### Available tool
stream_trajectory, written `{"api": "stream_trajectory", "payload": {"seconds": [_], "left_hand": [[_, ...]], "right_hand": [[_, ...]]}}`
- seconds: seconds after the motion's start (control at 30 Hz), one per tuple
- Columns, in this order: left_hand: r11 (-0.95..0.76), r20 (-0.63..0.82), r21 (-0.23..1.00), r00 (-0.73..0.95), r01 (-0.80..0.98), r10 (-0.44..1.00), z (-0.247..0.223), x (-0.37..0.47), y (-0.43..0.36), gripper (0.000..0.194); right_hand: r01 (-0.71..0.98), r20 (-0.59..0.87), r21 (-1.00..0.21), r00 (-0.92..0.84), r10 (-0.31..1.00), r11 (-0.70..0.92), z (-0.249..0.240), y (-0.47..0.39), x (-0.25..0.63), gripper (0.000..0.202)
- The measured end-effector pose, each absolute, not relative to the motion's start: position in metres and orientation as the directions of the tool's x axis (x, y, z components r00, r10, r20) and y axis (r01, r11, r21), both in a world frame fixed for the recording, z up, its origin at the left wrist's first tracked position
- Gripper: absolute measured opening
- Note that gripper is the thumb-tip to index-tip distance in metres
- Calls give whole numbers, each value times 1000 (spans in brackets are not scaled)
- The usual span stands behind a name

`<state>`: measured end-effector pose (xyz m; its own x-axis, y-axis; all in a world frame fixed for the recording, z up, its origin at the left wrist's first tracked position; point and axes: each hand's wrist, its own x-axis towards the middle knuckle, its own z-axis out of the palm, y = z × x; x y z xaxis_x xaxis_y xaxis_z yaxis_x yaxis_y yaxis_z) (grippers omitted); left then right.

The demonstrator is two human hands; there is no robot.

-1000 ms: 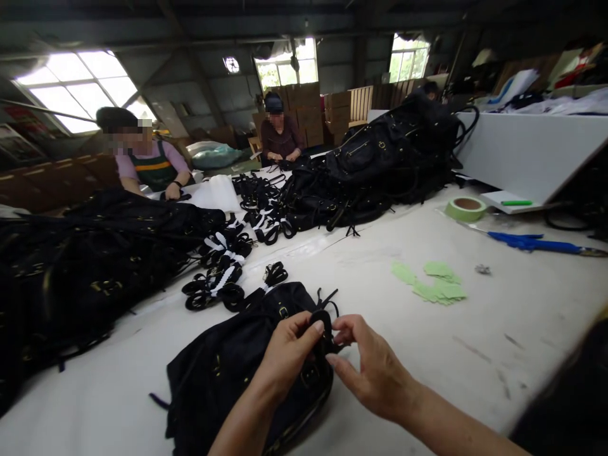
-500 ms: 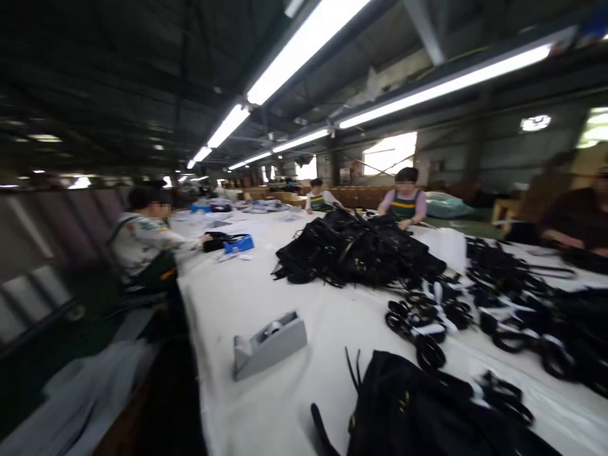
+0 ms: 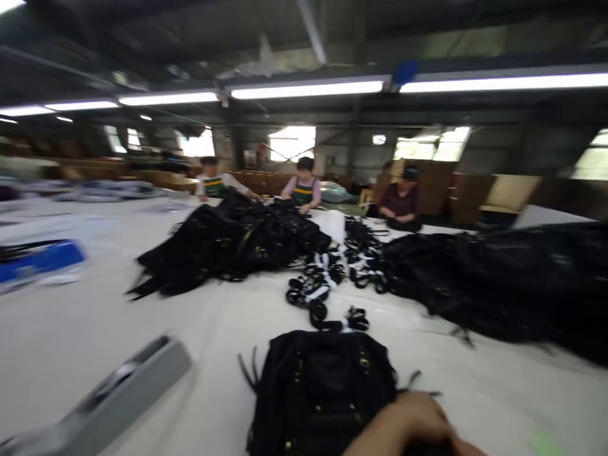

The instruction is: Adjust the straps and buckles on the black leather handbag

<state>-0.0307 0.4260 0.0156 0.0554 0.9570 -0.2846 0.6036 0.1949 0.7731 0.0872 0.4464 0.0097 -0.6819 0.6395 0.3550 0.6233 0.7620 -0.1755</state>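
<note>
A black backpack (image 3: 327, 380) with brass-coloured fittings lies on the white-covered table in front of me, thin straps sticking out at its sides. My left hand (image 3: 411, 415) reaches in from the bottom edge over its lower right side. The fingers curl downward, and something dark shows beneath them; motion blur hides what it is. Beside it, a small patch of skin, seemingly my right hand (image 3: 468, 447), is cut off by the frame edge, so its fingers do not show. A grey tape dispenser (image 3: 128, 392) stands at the lower left.
Beyond the backpack lie rolled black straps with white bands (image 3: 318, 285). A heap of black bags (image 3: 232, 240) sits behind, with another black pile (image 3: 498, 278) at right. A blue dispenser-like object (image 3: 42, 259) is at left. Three people work across the table (image 3: 228, 329).
My view has swung to the right, so the backpack is now near the middle and the tape dispenser at lower left. My hands have come into view at the bottom.
</note>
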Motion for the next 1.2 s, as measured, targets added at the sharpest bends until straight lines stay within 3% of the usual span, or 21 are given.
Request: {"api": "stream_trajectory", "payload": {"seconds": [0.07,0.13,0.33,0.67,1.2], "left_hand": [[175,-312,764,118,621,943,8,-5,438,22],[156,-288,790,133,593,948,-2,-1,447,26],[147,-223,917,173,370,959,-36,-17,455,30],[158,-182,975,162,154,970,-33,-23,451,37],[102,-104,993,30,63,994,-35,-26,445,34]], "right_hand": [[707,224,-84,-673,705,702,13,431,122,13],[752,77,4,-657,750,659,17,421,131,19],[776,-77,-14,-630,773,631,22,427,123,24],[765,-74,-2,-642,763,644,33,438,134,21],[749,-51,-80,-662,748,657,30,438,118,20]]}}
